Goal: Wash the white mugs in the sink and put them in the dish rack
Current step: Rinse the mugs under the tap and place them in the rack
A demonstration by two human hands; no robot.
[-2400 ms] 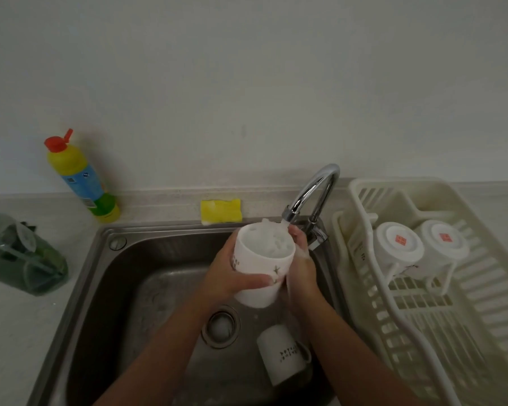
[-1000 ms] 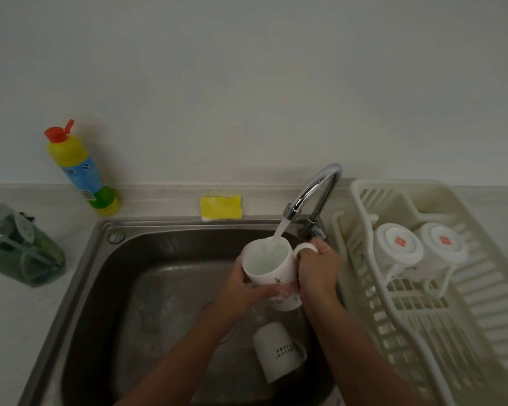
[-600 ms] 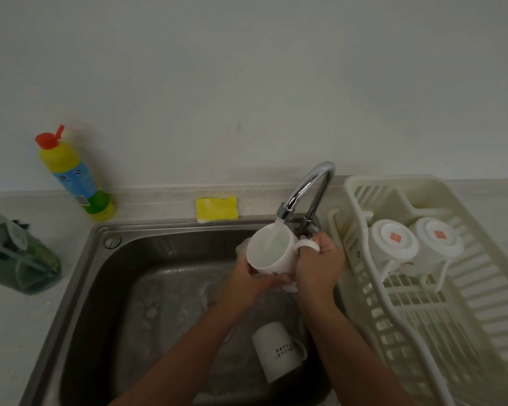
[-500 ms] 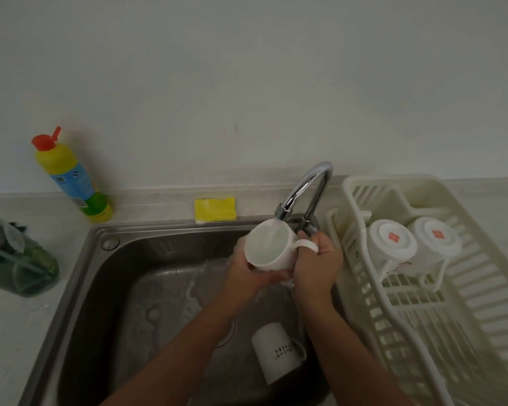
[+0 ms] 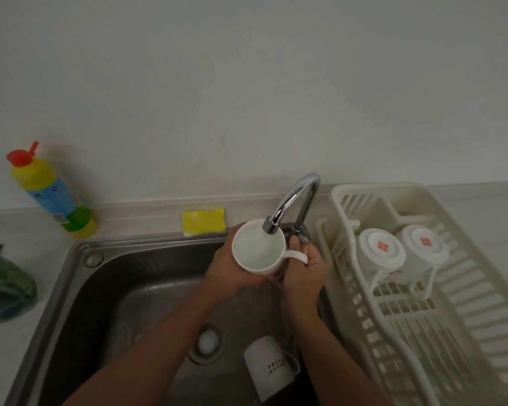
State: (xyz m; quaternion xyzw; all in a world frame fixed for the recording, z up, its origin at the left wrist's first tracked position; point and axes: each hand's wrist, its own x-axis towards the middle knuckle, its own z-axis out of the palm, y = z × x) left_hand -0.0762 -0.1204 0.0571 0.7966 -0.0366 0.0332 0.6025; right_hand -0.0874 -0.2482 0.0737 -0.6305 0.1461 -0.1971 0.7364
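Head view showed, nearest me, a second white mug (image 5: 269,367) lying on its side on the floor of the sink (image 5: 79,288), beside the drain (image 5: 207,342), with its dark lettering facing up and its handle to the right. Beyond it, both hands held the white mug (image 5: 257,247) up under the faucet (image 5: 296,194). The left hand (image 5: 223,271) had its fingers wrapped round the body, and the right hand (image 5: 304,271) had its fingers curled about the handle. I saw a plain, glossy white inside, with the mouth turned up towards me and a stream of water running into it. Half a second before, it had sat lower and more tipped; now the spout's end overlapped its rim. The foam that had filled it some two seconds before was gone. To the right, in the cream dish rack (image 5: 467,288), the left rack mug (image 5: 381,253) stood upside down just beside the right rack mug (image 5: 424,244), each with a red mark on its base. Farther back, a yellow sponge (image 5: 203,221) lay on the ledge and a yellow bottle (image 5: 47,191) leaned by the wall.
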